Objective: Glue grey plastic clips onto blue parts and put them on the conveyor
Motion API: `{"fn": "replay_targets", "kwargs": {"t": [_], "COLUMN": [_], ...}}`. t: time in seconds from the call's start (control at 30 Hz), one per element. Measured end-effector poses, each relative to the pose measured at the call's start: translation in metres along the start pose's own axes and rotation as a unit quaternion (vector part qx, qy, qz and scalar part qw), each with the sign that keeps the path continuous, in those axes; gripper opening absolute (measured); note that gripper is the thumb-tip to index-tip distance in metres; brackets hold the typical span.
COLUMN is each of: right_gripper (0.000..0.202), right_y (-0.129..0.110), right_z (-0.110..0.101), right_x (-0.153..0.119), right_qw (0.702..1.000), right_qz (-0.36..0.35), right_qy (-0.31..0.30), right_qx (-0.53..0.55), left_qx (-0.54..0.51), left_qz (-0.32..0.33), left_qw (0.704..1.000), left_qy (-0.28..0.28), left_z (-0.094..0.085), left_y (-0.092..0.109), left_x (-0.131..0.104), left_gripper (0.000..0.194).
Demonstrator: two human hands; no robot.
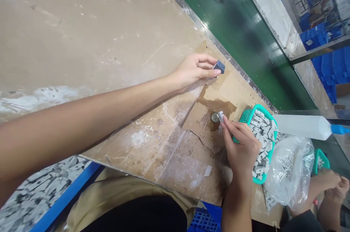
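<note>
My left hand (195, 69) reaches out over the worktable, its thumb and fingers closed on a small dark grey-blue block (219, 66). Lower and to the right, my right hand (243, 144) pinches a small white piece (221, 116) between thumb and fingertips. That piece is at the edge of a small round shallow dish (214, 117), which seems to hold clear liquid. The dish rests on a torn sheet of cardboard (197, 115) with a dark wet stain around it. Another small white piece (207, 170) lies on the table nearer my body.
A teal basket (274, 144) full of white-grey pieces stands beside my right hand. Past it are a white bottle (303, 126) with a blue cap, a clear plastic bag (290, 173) and a co-worker's hands (328, 184). A green conveyor belt (232, 17) runs along the far edge.
</note>
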State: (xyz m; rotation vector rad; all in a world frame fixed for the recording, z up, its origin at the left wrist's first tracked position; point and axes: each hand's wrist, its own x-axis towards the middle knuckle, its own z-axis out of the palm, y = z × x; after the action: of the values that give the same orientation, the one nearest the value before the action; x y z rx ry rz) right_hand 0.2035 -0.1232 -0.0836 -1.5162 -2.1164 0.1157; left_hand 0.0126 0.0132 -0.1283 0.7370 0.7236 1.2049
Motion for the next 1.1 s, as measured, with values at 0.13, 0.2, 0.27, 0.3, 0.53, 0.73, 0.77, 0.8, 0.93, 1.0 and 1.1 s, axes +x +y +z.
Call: {"fn": "replay_targets", "kwargs": {"t": [0.13, 0.2, 0.27, 0.3, 0.53, 0.73, 0.77, 0.8, 0.93, 1.0, 1.1], "right_gripper": [0.031, 0.035, 0.037, 0.038, 0.041, 0.042, 0.042, 0.042, 0.044, 0.045, 0.045], "right_y": [0.0, 0.0, 0.002, 0.003, 0.002, 0.0, 0.0, 0.0, 0.0, 0.0, 0.0], "right_z": [-0.007, -0.01, -0.013, -0.014, -0.016, -0.017, -0.017, -0.017, -0.017, -0.017, -0.016], "right_x": [-0.002, -0.004, -0.006, -0.006, -0.006, -0.005, -0.005, -0.005, -0.004, -0.004, -0.004], "right_qw": [0.993, 0.985, 0.977, 0.974, 0.974, 0.978, 0.978, 0.979, 0.981, 0.981, 0.981], "right_qz": [0.042, 0.058, 0.064, 0.062, 0.028, 0.019, 0.016, 0.013, 0.005, 0.0, -0.009], "right_qy": [0.092, 0.14, 0.173, 0.184, 0.163, 0.142, 0.138, 0.135, 0.12, 0.117, 0.12], "right_qx": [0.055, 0.083, 0.107, 0.117, 0.154, 0.154, 0.153, 0.152, 0.152, 0.154, 0.154], "left_qx": [0.09, 0.126, 0.152, 0.164, 0.197, 0.202, 0.208, 0.213, 0.217, 0.214, 0.218], "left_qz": [0.007, 0.0, -0.011, -0.016, -0.02, -0.018, -0.019, -0.021, -0.013, -0.005, 0.006], "left_qw": [0.994, 0.987, 0.98, 0.976, 0.961, 0.952, 0.951, 0.95, 0.949, 0.951, 0.952], "left_qy": [-0.06, -0.095, -0.128, -0.143, -0.195, -0.229, -0.229, -0.228, -0.227, -0.223, -0.215], "left_z": [0.01, 0.018, 0.025, 0.028, 0.038, 0.039, 0.04, 0.04, 0.042, 0.043, 0.042], "left_y": [0.002, 0.003, 0.003, 0.003, 0.0, -0.006, -0.006, -0.006, -0.002, -0.001, -0.002], "left_x": [-0.014, -0.024, -0.034, -0.038, -0.052, -0.055, -0.055, -0.055, -0.058, -0.06, -0.062], "left_gripper": [0.027, 0.024, 0.021, 0.019, 0.013, 0.013, 0.014, 0.014, 0.015, 0.014, 0.012]}}
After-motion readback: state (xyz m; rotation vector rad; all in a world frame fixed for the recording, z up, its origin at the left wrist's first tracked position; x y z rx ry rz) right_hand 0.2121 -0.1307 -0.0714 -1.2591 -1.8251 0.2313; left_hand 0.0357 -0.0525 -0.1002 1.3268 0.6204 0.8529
